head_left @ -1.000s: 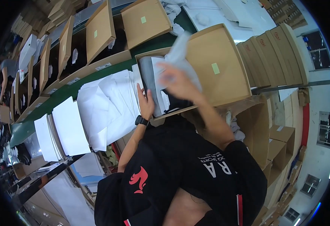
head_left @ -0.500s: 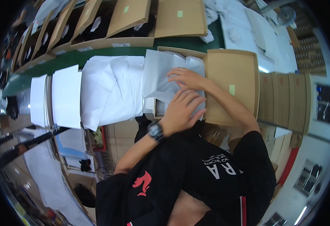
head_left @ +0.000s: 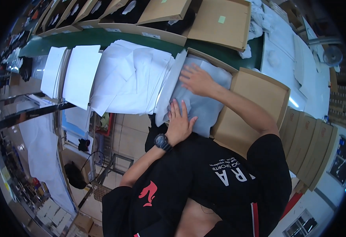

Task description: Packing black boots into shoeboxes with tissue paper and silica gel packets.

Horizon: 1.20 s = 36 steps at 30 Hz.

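A cardboard box (head_left: pixel 219 64) stands open in front of me, its lid (head_left: pixel 255 104) folded back to the right. White tissue paper (head_left: pixel 210 108) covers the inside, and what lies beneath is hidden. My left hand (head_left: pixel 179 124) rests on the paper near the close left corner, fingers outstretched and apart. Farther back, my right hand (head_left: pixel 198 80) lies on the paper with its fingers spread, slightly blurred. Neither hand grips anything. A raised fold of the paper runs along the box's left side.
Left of the box lies a pile of loose white sheets (head_left: pixel 131 79), with stiffer white sheets (head_left: pixel 81 75) beyond. Several open cardboard boxes (head_left: pixel 216 33) line the back of the green table (head_left: pixel 90 38). More boxes (head_left: pixel 309 146) stand in a row at the right.
The tissue sheet that stood raised over the box now lies across it. My left hand has moved down onto the paper, and my hands are farther apart. The whole view has turned.
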Motion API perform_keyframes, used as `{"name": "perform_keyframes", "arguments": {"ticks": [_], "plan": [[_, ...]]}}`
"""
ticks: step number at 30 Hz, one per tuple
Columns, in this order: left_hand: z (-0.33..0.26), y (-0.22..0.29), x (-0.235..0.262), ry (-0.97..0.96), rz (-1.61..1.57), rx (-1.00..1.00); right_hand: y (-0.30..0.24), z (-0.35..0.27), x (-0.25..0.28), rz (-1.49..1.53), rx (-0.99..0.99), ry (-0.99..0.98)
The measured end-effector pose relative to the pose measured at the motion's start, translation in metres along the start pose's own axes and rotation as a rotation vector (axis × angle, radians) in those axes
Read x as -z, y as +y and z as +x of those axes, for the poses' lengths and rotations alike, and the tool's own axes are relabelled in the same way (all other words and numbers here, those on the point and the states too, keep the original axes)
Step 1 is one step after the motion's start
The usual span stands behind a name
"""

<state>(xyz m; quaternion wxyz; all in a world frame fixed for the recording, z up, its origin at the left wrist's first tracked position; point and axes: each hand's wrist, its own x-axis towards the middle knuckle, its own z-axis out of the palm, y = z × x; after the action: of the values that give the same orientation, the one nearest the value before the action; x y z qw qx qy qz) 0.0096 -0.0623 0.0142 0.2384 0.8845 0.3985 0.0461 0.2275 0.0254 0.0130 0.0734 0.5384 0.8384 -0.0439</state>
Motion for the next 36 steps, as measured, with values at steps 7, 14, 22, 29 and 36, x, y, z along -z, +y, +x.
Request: {"name": "perform_keyframes", "arguments": {"ticks": [7,14,22,29,36], "plan": [[0.03,-0.004,0.0,-0.153,-0.548,0.314,0.012,0.011,-0.015,0.048,-0.043,-0.196],[0.05,-0.038,-0.021,-0.038,-1.235,0.504,0.008,0.02,0.005,0.067,-0.198,-0.297],[0.002,-0.051,0.077,-0.437,-0.981,0.267,0.015,-0.172,0.111,-0.151,-1.026,-0.02],[0.053,-0.118,0.043,-0.08,-1.213,0.31,-0.054,-0.291,0.157,1.191,-1.643,0.608],[0.115,-0.095,0.061,-0.547,-1.473,0.35,-0.19,-0.06,0.036,0.693,-0.842,0.001]]}}
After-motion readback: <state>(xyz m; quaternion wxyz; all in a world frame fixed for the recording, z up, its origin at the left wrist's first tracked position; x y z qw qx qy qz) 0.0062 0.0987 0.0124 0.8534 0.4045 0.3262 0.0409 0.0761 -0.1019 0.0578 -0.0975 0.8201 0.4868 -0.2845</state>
